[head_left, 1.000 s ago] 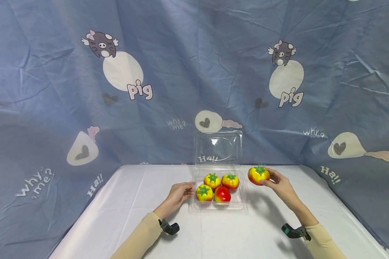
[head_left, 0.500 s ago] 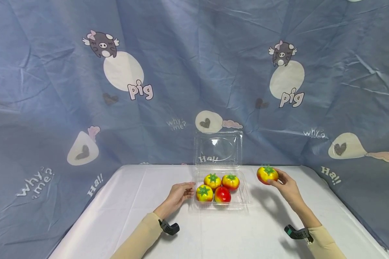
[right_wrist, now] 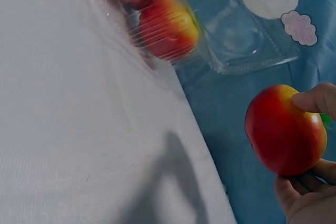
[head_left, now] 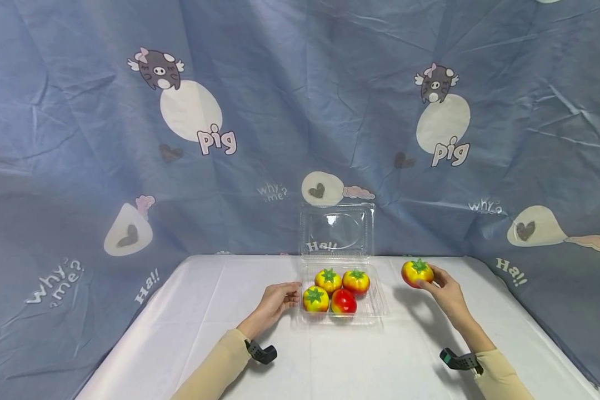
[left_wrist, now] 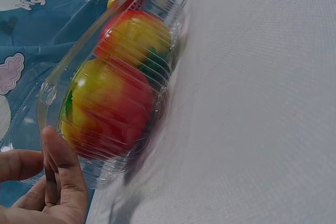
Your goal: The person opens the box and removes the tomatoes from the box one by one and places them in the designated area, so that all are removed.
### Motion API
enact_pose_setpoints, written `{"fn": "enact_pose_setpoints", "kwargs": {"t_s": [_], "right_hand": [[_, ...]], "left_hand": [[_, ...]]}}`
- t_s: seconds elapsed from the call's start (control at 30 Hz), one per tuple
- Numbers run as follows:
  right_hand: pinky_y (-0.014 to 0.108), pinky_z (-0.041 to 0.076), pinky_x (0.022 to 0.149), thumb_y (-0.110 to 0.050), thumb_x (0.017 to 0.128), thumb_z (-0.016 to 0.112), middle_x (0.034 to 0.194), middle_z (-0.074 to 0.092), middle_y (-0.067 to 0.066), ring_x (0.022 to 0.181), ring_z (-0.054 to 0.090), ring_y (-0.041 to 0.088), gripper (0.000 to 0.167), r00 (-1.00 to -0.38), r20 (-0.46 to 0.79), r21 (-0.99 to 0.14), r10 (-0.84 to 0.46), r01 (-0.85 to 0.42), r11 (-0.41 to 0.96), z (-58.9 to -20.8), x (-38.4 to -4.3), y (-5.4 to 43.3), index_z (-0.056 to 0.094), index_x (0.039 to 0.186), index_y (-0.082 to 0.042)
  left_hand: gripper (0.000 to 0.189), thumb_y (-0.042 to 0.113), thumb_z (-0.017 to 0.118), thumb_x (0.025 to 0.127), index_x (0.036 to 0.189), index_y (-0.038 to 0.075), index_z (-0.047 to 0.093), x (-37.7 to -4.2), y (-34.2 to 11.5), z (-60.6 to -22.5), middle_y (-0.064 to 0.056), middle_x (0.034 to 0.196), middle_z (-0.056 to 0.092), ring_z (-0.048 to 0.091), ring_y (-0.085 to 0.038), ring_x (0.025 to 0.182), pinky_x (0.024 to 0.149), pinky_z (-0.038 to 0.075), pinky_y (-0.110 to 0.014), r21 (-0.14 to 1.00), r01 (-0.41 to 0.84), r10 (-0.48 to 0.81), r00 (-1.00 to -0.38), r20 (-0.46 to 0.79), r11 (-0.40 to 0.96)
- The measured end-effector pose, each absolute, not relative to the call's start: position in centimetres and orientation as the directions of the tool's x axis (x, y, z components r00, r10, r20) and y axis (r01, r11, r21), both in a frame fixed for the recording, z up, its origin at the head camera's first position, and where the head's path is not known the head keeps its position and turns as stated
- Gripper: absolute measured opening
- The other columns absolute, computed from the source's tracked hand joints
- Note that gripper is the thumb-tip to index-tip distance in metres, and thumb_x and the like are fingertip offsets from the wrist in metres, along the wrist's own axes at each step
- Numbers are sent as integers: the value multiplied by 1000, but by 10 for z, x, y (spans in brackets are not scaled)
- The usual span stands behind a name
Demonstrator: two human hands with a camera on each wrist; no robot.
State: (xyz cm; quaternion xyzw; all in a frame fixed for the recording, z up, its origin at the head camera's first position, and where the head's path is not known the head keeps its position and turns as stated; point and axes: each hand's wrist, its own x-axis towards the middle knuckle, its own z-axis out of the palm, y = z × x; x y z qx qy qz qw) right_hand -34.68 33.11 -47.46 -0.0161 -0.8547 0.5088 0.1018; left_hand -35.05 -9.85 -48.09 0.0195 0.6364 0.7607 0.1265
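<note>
My right hand holds a red-and-yellow toy tomato with a green leafy top, raised over the table right of the container. In the right wrist view, thumb and fingers grip the tomato from opposite sides. A hinged clear plastic container stands mid-table with several similar tomatoes inside, one showing its red side without a visible leafy top. At its left side is my left hand. The left wrist view shows that hand pinching the container's rim.
The container's clear lid stands upright behind it, against the blue printed curtain. A white cloth covers the table, whose back edge meets the curtain. Both wrists wear dark bands, such as the wristband on the left.
My right hand has moved right with the tomato, away from the container, then slowed and sunk slightly. The container's right side has spread outward a little. My left hand has stayed in place.
</note>
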Motion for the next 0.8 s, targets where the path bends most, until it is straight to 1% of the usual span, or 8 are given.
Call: {"fn": "enact_pose_setpoints", "kwargs": {"t_s": [0.1, 0.17, 0.27, 0.3, 0.37, 0.4, 0.53, 0.8], "right_hand": [[-2, 34, 78, -39, 89, 68, 148, 39, 24, 136, 39, 36, 77, -978, 153, -882, 139, -72, 467, -479, -348, 332, 34, 147, -2], [0, 35, 81, -38, 89, 68, 149, 38, 25, 137, 38, 37, 77, -979, 148, -882, 139, -67, 466, -482, -349, 332, 34, 147, 0], [17, 43, 99, -38, 90, 67, 150, 35, 25, 138, 35, 39, 79, -981, 135, -879, 136, -55, 473, -486, -352, 333, 31, 148, 1], [26, 43, 105, -38, 90, 67, 150, 34, 25, 139, 34, 39, 79, -982, 129, -880, 137, -50, 472, -487, -353, 333, 31, 148, 2], [44, 37, 111, -37, 90, 68, 151, 33, 26, 140, 33, 40, 80, -982, 121, -884, 142, -41, 466, -490, -354, 334, 30, 148, 3], [48, 34, 112, -36, 90, 68, 151, 32, 27, 140, 32, 40, 80, -983, 115, -886, 145, -35, 462, -492, -355, 335, 29, 148, 3], [51, 30, 114, -32, 89, 69, 150, 33, 29, 139, 33, 42, 79, -983, 84, -891, 161, -1, 454, -498, -356, 336, 29, 147, 5], [51, 30, 114, -31, 89, 70, 148, 34, 31, 137, 34, 43, 79, -984, 84, -887, 160, -1, 461, -507, -358, 334, 30, 146, 7]], "left_hand": [[42, 8, 52, 96, 131, -16, 49, -350, -99, -481, -9, 90, 61, 57, -11, 75, 72, 54, -25, 973, -170, 219, -966, -135, -154], [42, 8, 51, 96, 130, -16, 48, -351, -99, -482, -9, 89, 61, 57, -11, 75, 73, 54, -25, 972, -172, 220, -966, -136, -158], [42, 7, 51, 96, 130, -17, 48, -357, -99, -488, -9, 89, 61, 57, -11, 74, 72, 54, -25, 971, -173, 219, -966, -135, -165], [42, 8, 51, 97, 130, -17, 48, -359, -99, -491, -9, 89, 61, 57, -11, 74, 71, 54, -24, 971, -172, 218, -967, -135, -165], [42, 8, 51, 97, 130, -17, 48, -363, -99, -496, -9, 89, 61, 57, -11, 73, 70, 54, -24, 971, -170, 211, -968, -133, -168], [42, 9, 51, 97, 130, -16, 49, -365, -99, -499, -9, 89, 61, 57, -11, 73, 69, 54, -23, 971, -170, 204, -970, -134, -167], [42, 12, 53, 97, 130, -14, 51, -369, -97, -506, -9, 90, 61, 57, -10, 73, 67, 53, -22, 973, -170, 174, -974, -142, -156], [41, 12, 55, 95, 128, -13, 53, -369, -96, -508, -7, 87, 61, 57, -10, 72, 65, 53, -20, 974, -161, 158, -978, -136, -160]]}}
